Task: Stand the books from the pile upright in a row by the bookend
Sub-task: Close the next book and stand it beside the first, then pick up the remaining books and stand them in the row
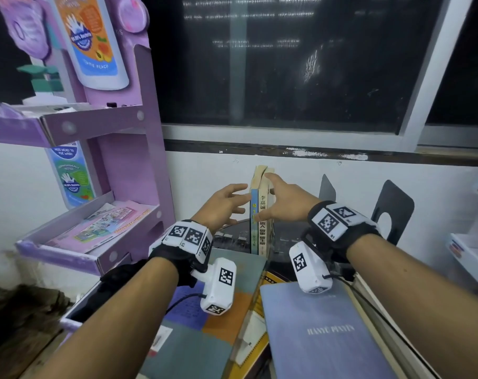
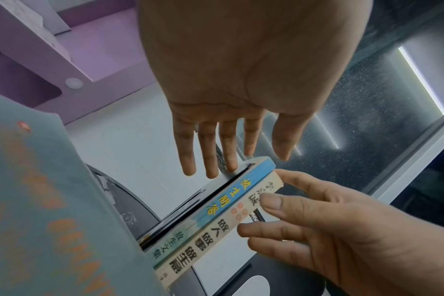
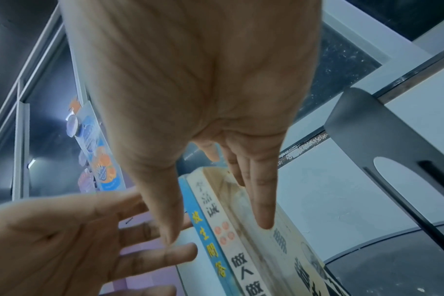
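Note:
Two books stand upright near the wall: a thin blue-spined book and, against its right side, a cream-spined book. My left hand has straight, spread fingers touching the blue book's left cover. On the cream book's right cover lie the straight fingers of my right hand, its thumb at the spines. A black bookend stands apart to the right, with a gap between it and the books. The pile lies flat in front: a teal-and-orange book and a blue-grey book.
A purple cardboard display shelf stands close on the left. A second, grey bookend leans by the white wall under a dark window. White shelving is at the far right. The upright books rest on a dark round surface.

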### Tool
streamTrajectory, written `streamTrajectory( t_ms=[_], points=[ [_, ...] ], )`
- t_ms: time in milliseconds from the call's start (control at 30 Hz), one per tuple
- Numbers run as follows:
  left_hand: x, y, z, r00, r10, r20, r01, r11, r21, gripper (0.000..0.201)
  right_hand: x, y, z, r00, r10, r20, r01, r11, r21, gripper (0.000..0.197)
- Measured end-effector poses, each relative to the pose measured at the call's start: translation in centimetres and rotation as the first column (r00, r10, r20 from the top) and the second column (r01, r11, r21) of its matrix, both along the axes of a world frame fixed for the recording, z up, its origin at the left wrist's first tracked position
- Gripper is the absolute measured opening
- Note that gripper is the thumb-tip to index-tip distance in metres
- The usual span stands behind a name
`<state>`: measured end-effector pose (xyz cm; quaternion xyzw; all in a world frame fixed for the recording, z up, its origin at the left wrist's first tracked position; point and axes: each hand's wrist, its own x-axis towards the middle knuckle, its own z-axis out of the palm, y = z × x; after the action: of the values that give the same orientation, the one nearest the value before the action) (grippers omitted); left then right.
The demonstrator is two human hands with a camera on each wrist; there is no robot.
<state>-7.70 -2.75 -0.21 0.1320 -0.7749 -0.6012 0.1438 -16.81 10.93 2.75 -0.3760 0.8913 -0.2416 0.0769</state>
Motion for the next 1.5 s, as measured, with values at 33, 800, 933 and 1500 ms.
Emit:
streamTrajectory(
  t_ms=[33,800,933,1500],
  points=[
    [0.3,0.1,0.0,1.000,0.009,0.006,-0.009,1.000,-0.007,0.039,0.2,0.2,0.1,1.000,-0.009,0.006,0.009,1.000,-0.004,0.096],
    [12.5,-1.6,-2.0,0.922,0.170,0.347,-0.073,0.958,-0.276,0.055,10.3,2.2,-1.3,0.992,-0.017,0.124,-0.002,0.989,0.147,0.066],
    [13.2,-2.0,-2.7,0.880,0.171,0.444,-0.033,0.953,-0.301,0.059,10.2,1.6,-2.7,0.990,-0.051,0.134,0.020,0.975,0.223,0.090],
    [13.6,-2.6,-4.0,0.736,0.184,0.652,0.114,0.915,-0.388,0.049,7.6,-0.4,-5.7,0.971,-0.144,0.189,0.077,0.944,0.320,0.047]
  ],
)
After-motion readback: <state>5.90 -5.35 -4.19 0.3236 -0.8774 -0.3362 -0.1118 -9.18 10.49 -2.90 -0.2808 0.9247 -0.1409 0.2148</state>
